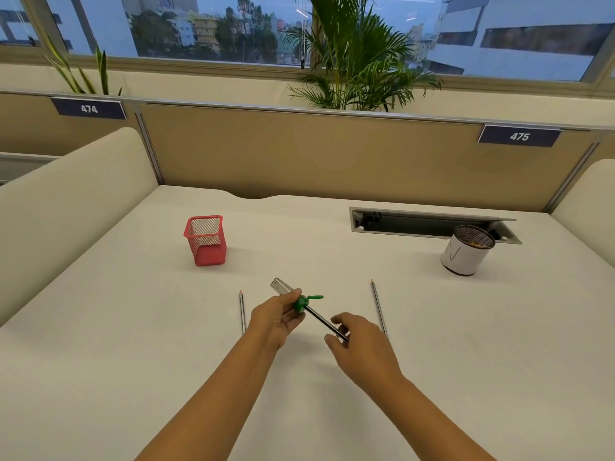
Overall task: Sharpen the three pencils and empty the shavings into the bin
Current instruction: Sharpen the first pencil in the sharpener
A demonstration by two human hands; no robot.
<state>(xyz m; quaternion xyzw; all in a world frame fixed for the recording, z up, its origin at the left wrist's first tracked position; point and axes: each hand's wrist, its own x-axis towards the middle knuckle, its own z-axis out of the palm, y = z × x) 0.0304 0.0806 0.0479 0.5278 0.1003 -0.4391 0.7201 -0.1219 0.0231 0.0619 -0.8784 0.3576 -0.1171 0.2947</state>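
You see a red mesh holder (205, 240), a white-wrapped, dark-mesh cup (467, 249), a green-and-clear sharpener (296, 297), a dark pencil (324, 321), two grey pencils (242, 311) and a cream desk (133, 327).

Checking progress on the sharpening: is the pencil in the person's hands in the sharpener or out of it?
In. The pencil runs into the green sharpener held by the left hand; the right hand pinches its free end.

The dark striped pencil (324, 320) has its tip buried inside the green-capped clear plastic sharpener (293, 296), whose middle the left hand (278, 319) covers. The right hand (361, 344) hides the pencil's rear end. Contents of the white cylindrical mesh-lined bin (466, 251) are too small to tell.
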